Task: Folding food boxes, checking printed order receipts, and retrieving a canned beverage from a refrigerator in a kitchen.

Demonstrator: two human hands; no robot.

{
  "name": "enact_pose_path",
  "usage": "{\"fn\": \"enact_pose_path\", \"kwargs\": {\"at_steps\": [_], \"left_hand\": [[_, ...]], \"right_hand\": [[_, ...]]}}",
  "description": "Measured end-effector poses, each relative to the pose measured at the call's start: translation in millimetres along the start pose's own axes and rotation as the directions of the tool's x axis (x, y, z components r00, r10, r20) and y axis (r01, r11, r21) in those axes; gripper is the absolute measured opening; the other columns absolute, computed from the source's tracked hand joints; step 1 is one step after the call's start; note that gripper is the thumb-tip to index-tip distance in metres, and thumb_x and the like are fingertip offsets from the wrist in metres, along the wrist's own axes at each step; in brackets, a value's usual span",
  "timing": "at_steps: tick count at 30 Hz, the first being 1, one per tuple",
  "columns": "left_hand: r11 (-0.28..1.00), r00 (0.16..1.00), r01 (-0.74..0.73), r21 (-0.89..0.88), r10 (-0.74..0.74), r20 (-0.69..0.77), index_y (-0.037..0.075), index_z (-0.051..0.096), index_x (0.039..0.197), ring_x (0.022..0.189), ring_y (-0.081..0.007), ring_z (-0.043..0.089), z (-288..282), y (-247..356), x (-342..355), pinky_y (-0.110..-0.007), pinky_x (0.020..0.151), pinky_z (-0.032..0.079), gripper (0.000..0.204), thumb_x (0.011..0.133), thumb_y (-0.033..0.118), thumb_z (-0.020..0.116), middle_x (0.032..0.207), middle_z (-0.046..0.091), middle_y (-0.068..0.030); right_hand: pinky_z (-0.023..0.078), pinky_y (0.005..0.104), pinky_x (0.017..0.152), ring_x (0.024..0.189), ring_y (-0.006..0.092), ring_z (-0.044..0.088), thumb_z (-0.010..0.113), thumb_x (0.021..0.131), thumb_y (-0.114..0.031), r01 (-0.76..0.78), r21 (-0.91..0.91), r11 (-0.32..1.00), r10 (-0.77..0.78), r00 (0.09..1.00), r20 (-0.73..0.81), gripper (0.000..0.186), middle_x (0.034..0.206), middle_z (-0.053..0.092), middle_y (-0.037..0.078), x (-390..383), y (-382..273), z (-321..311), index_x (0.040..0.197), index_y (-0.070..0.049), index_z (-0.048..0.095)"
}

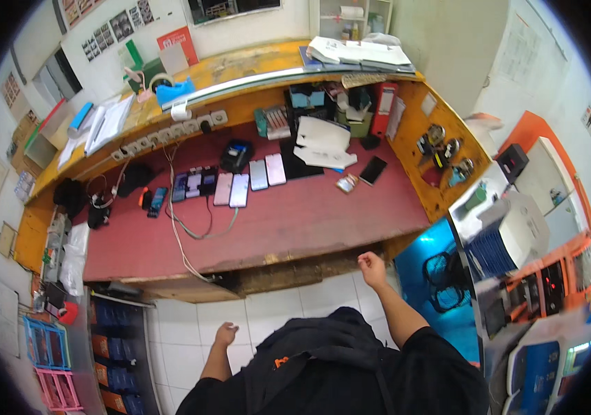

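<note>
My left hand hangs over the white tiled floor, its fingers loosely bent and holding nothing visible. Higher up and to the right, my right hand is raised near the front edge of the red-topped desk, fingers slightly apart and no object seen in them. Neither hand appears to touch anything. On the desk lie several phones, among them a white-screened phone with a cable plugged in, a pink phone and a dark phone. A small card-like packet rests beside the dark one.
A black card terminal and a power strip sit toward the desk's back. Tape dispensers and papers lie on the yellow upper shelf. Tape rolls hang on the right panel. A blue-lit glass case flanks my right arm; storage racks stand left.
</note>
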State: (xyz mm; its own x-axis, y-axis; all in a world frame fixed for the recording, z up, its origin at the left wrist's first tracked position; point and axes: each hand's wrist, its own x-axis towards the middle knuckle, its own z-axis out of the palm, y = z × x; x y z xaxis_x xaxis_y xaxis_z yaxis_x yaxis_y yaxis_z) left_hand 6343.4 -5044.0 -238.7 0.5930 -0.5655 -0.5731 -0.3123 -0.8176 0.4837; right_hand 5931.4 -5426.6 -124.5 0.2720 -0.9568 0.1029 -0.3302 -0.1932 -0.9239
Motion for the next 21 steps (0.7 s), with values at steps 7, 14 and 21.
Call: {"fn": "enact_pose_path", "kwargs": {"at_steps": [7,14,21], "left_hand": [[0.994,0.985,0.074,-0.083,-0.085,-0.148,-0.004,0.057,0.114,0.095,-0.0268,0.064,-41,77,-25,-0.034,0.086,0.049,0.05,0.08,0.031,0.069,0.096,0.068,-0.0193],[0.898,0.929,-0.06,-0.436,-0.11,-0.354,-0.004,0.058,0.111,0.092,-0.019,0.063,0,133,-91,-0.034,0.082,0.05,0.042,0.082,0.024,0.07,0.097,0.067,-0.0156],[0.935,0.948,-0.009,-0.354,-0.105,-0.302,0.0,0.055,0.122,0.096,-0.026,0.062,15,243,-107,-0.037,0.085,0.05,0.049,0.084,0.028,0.069,0.103,0.065,-0.0166]], "right_hand": [[0.048,0.0383,0.076,0.084,0.0311,0.061,0.061,0.08,-0.005,0.465,-0.091,0.88,-0.474,0.873,-0.118,0.009,0.083,0.061,0.014,267,-103,31,0.088,-0.002,0.061],[0.046,0.042,0.087,0.098,0.0342,0.058,0.069,0.075,-0.01,0.567,-0.298,0.768,-0.583,0.811,0.039,0.027,0.103,0.064,0.014,504,-135,90,0.101,-0.005,0.063],[0.042,0.043,0.098,0.115,0.0353,0.051,0.079,0.062,-0.018,0.596,-0.396,0.698,-0.547,0.802,0.242,0.059,0.12,0.058,0.016,589,-45,140,0.117,-0.011,0.06]]}}
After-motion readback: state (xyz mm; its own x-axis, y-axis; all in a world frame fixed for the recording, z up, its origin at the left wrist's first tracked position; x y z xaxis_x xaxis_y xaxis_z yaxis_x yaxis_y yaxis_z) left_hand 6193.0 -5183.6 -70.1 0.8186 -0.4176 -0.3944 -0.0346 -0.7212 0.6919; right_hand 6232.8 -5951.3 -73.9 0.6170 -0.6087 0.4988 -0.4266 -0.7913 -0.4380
